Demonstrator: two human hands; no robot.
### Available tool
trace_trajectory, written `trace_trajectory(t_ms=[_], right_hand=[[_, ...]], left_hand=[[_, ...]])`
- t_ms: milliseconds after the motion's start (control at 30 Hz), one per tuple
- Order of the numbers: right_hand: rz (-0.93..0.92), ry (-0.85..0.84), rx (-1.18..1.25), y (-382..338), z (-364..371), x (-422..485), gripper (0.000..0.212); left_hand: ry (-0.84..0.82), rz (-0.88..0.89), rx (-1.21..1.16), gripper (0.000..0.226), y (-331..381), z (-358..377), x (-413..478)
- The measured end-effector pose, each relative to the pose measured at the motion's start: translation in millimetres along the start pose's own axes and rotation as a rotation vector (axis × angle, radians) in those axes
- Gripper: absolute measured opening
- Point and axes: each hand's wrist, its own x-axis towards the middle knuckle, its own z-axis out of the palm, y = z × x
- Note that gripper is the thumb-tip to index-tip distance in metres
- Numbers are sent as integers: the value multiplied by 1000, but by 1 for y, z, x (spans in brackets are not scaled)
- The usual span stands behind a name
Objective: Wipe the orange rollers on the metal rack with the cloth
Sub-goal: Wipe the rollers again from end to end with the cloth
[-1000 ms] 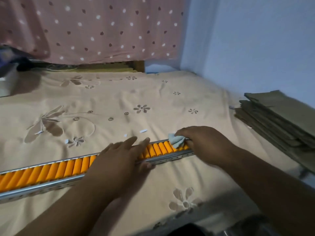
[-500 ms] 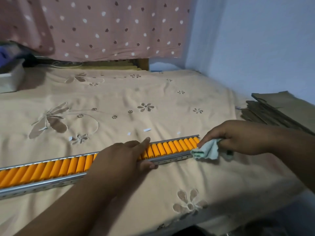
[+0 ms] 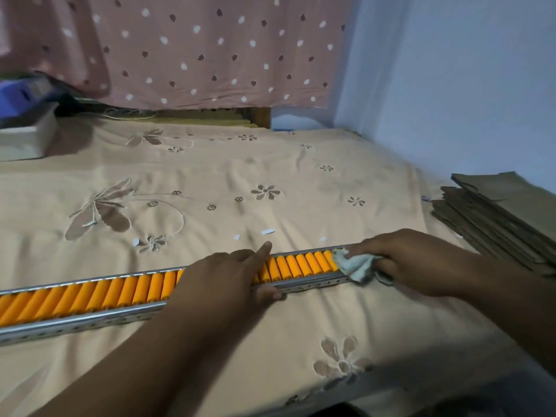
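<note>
Metal rack (image 3: 90,319) w/ orange rollers (image 3: 301,264) lying across bed (image 3: 210,182), L hand (image 3: 222,275) clamped over rack mid-span, R hand (image 3: 421,260) fingers closed on cloth (image 3: 353,264) at rack's right end.

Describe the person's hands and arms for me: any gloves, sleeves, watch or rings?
Both the left hand and the right hand are bare: no gloves. The forearms are uncovered as far as the frame shows, so no sleeves appear. No watch, bracelet or ring is visible, though motion blur softens fine detail.
</note>
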Motion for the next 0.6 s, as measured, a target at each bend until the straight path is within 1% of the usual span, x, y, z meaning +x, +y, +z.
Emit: trace_trajectory(t_ms=[33, 100, 133, 167, 200, 267, 300, 333, 400, 467, 533, 600], right_hand=[[40, -104, 10, 1, -13, -3, 49], [41, -291, -40, 3, -38, -4, 51], [32, -341, -70, 1, -48, -3, 48], [30, -340, -78, -3, -57, -1, 45], [34, -285, -44, -6, -62, 3, 42], [37, -73, 83, -13, -63, 14, 32], [30, 30, 107, -18, -58, 21, 28], [25, 97, 89, -23, -48, 28, 24], [38, 141, -18, -28, -17, 40, 18], [59, 162, -137, -25, 18, 44, 18], [88, 246, -249, -23, 41, 35, 24], [73, 309, -300, -25, 54, 24, 37]], left_hand=[[-2, 1, -3, 88, 0, -1, 0], [1, -11, -7, 86, 1, -1, 0], [9, -18, -10, 85, 1, -2, 0], [14, -23, -14, 86, 1, -1, 0], [17, -25, -20, 86, 0, -1, 0], [11, -25, -25, 87, -1, 0, -1], [9, -29, -26, 87, -1, 0, -1], [8, -34, -26, 87, -1, 0, -1], [9, -39, -22, 87, 0, -1, 0], [12, -43, -18, 88, 0, -1, -1], [14, -45, -24, 88, 0, 0, -1], [16, -40, -26, 87, -1, 2, -1]])
